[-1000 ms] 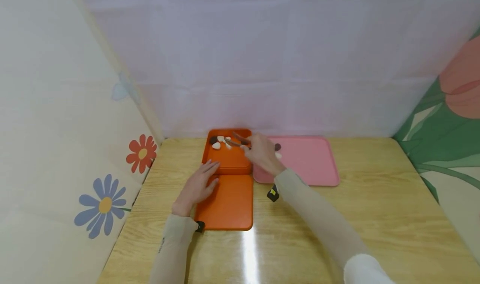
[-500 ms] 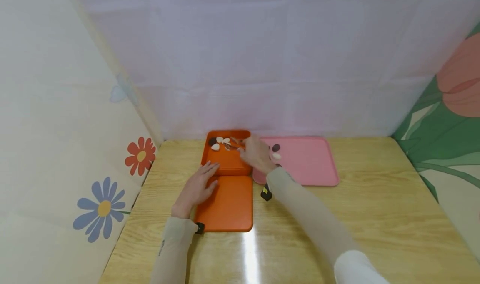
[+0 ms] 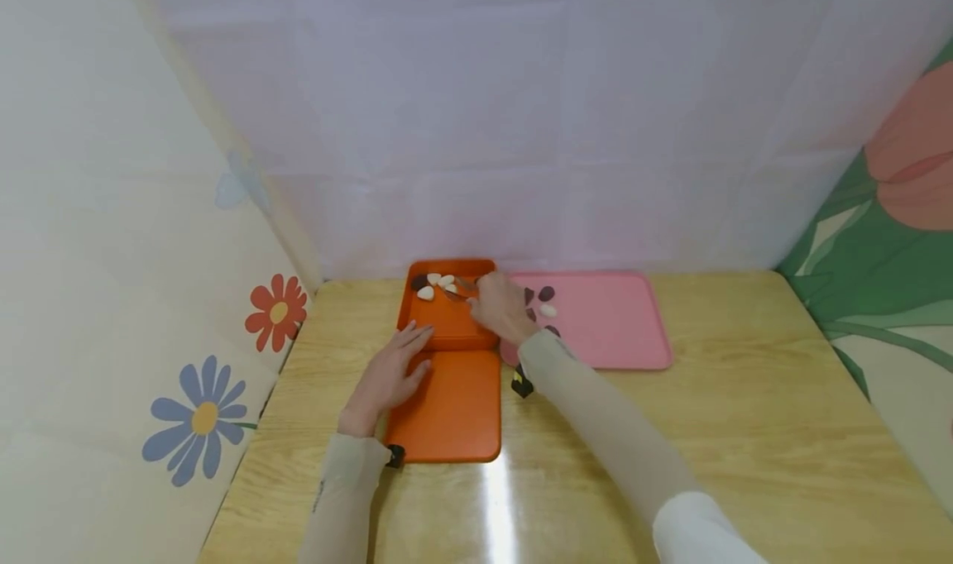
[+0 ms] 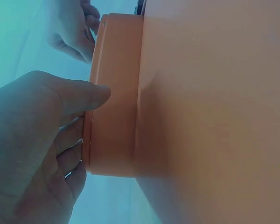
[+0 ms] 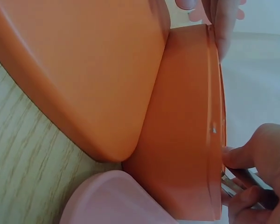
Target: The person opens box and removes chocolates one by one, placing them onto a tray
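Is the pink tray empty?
No, a few small dark and white pieces lie on the pink tray near the right hand.

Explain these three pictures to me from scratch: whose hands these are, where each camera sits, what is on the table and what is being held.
No machine here: a person works with two bare hands. The wide picture comes from a camera on the person's head, looking down at a wooden table. The other two come from cameras strapped to each wrist, so they show very close, sideways views.

On the table stands an open orange box with its flat orange lid lying in front of it, and beside it a pink tray. Small white and dark pieces lie in the box, and a few more on the tray.

The left hand rests flat, fingers straight, against the box's near wall and on the lid. The right hand reaches over the box and pinches thin metal tongs. Whether they hold a piece cannot be seen.
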{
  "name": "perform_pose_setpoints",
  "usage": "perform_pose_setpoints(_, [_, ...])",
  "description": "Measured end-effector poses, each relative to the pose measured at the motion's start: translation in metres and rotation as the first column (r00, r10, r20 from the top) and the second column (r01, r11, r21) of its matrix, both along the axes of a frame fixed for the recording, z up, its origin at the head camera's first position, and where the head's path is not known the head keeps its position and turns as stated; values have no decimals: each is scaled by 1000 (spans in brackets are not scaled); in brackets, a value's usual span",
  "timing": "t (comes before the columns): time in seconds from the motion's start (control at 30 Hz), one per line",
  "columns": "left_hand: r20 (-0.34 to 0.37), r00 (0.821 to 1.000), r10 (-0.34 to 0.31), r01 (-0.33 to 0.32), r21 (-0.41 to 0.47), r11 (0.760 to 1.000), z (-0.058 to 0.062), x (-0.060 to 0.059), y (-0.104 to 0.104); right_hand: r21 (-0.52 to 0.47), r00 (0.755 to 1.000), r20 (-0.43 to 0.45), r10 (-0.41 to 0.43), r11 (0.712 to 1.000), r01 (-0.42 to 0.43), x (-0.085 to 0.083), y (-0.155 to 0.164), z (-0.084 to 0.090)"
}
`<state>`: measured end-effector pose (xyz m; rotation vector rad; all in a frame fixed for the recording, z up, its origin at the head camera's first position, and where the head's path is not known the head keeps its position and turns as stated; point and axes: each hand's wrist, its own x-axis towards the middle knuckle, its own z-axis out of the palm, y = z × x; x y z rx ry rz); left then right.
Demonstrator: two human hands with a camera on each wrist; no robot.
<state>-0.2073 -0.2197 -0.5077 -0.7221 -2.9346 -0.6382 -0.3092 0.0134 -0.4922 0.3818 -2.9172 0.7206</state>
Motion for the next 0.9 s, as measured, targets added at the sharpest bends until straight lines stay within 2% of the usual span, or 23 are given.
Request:
perform_pose_setpoints(0.73, [-3,1000,-4,4,19,1000,1,-1,-1,88,997,20,-68,994,66,-3,-8,-3])
perform_pose_setpoints(0.9, [2,1000,2,-2,18,1000,-1,-2,-2,71,998,2,-58,996,58,-1,-8,-2])
